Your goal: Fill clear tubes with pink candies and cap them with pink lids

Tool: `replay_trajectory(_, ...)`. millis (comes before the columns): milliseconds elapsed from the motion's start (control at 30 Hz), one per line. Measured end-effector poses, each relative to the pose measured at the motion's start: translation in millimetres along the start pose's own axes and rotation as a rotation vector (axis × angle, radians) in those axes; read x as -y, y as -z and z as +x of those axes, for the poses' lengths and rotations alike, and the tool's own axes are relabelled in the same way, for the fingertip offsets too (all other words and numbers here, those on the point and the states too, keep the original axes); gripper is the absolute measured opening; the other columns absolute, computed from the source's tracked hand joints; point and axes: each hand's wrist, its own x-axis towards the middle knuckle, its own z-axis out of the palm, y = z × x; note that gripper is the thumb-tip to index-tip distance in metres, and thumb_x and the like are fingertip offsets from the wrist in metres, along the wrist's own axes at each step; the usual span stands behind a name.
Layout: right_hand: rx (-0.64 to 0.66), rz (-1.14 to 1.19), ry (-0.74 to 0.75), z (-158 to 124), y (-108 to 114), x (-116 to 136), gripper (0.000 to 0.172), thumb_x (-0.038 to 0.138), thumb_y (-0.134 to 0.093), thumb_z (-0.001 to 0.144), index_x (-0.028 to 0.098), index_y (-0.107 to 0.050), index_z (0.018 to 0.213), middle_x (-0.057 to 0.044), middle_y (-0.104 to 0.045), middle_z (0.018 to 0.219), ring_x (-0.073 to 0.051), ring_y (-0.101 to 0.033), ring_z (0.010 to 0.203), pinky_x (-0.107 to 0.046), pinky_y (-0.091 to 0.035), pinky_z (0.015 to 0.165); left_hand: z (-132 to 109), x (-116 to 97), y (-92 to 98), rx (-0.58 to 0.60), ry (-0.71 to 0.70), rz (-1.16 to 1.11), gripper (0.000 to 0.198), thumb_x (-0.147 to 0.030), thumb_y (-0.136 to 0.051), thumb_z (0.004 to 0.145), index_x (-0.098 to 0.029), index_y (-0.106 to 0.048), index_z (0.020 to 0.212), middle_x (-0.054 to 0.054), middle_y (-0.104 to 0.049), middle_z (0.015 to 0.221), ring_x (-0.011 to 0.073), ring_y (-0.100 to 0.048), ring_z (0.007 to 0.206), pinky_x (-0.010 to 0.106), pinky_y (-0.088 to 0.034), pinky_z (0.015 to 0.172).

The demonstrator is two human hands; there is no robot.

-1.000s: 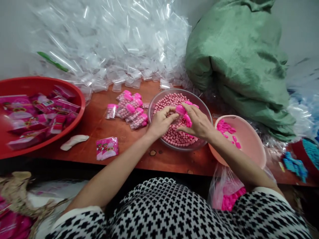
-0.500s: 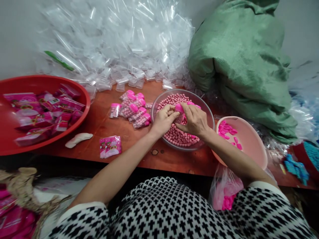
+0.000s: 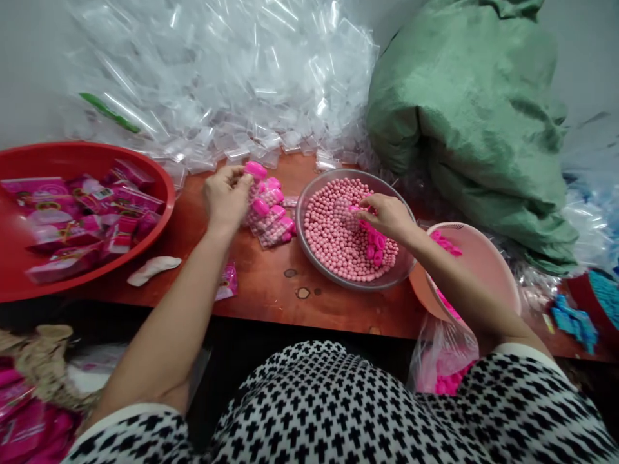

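My left hand (image 3: pixel 225 196) holds a small clear tube with a bright pink cap (image 3: pixel 255 170) above the heap of filled pink-capped tubes (image 3: pixel 271 216) on the red-brown table. My right hand (image 3: pixel 387 216) is over the clear bowl (image 3: pixel 309 254) of small pink balls (image 3: pixel 338 238); its fingers pinch a pink cap (image 3: pixel 358 209) beside a clear tube lying in the balls. Several loose pink caps (image 3: pixel 376 245) lie on the balls near that hand.
A red basin (image 3: pixel 159 187) of pink packets sits at left. A pink basket (image 3: pixel 483 264) with caps stands at right, a bag of caps (image 3: pixel 442 364) below it. Clear empty tubes (image 3: pixel 232 84) are piled behind, next to a green sack (image 3: pixel 464 109). A pink packet (image 3: pixel 227 283) and a white piece (image 3: pixel 153 269) lie on the table.
My hands have parted. The left hand carried a capped tube out of the bowl leftward to the heap of tubes. The right hand stayed over the bowl, now at another cap.
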Motion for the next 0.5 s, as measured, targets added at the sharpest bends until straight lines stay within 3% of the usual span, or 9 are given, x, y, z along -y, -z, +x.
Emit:
replay_trajectory(100,0.046,-0.075,-0.052,3.7,0.9,17.7,0.027,0.038,-0.058,0.099,0.020,-0.072,0.114,-0.011,-0.074,0.121,-0.029,-0.068,0.107,-0.035,-0.048,0.080,0.2,1.0,2.5,-0.124,-0.024,0.277,0.028,-0.030,-0.079,0.081,-0.019,-0.071,0.106,-0.006,-0.074,0.103,0.0239,-0.062,0.111,0.043,-0.041,0.106)
replay_trajectory(200,0.105,-0.108,-0.070,5.9,1.0,30.4,0.028,0.034,-0.063,0.095,0.019,-0.070,0.119,-0.012,-0.072,0.127,-0.031,-0.066,0.113,-0.035,-0.047,0.078,-15.8,-23.9,-14.7,-0.090,-0.180,0.301,0.030,-0.024,-0.074,0.085,-0.023,-0.070,0.114,-0.002,-0.074,0.118,0.0256,-0.060,0.121,0.045,-0.040,0.112)
replay_trajectory(267,0.124,-0.108,-0.064,6.0,-1.9,31.5,0.030,0.029,-0.066,0.092,0.018,-0.069,0.120,-0.013,-0.072,0.126,-0.032,-0.065,0.114,-0.035,-0.046,0.078,-31.1,-48.1,-31.7,0.011,-0.265,0.285,0.028,-0.023,-0.068,0.089,-0.023,-0.069,0.116,0.003,-0.073,0.124,0.0250,-0.061,0.120,0.043,-0.043,0.110)
replay_trajectory(367,0.072,-0.029,-0.068,5.5,-9.8,23.0,0.029,0.024,-0.069,0.088,0.019,-0.068,0.117,-0.011,-0.074,0.118,-0.030,-0.065,0.110,-0.034,-0.045,0.078,-51.9,-81.8,-59.0,0.277,-0.338,0.272,0.028,-0.020,-0.062,0.092,-0.019,-0.069,0.120,0.007,-0.074,0.120,0.0230,-0.066,0.111,0.039,-0.051,0.101)
replay_trajectory(500,-0.062,0.353,-0.078,5.5,-17.0,3.9,0.025,0.023,-0.077,0.077,0.019,-0.068,0.099,-0.004,-0.074,0.094,-0.023,-0.065,0.086,-0.033,-0.047,0.076,-63.4,-101.3,-91.5,0.584,-0.295,0.337,0.028,-0.016,-0.066,0.087,-0.015,-0.071,0.114,0.011,-0.076,0.111,0.0263,-0.069,0.106,0.041,-0.051,0.099)
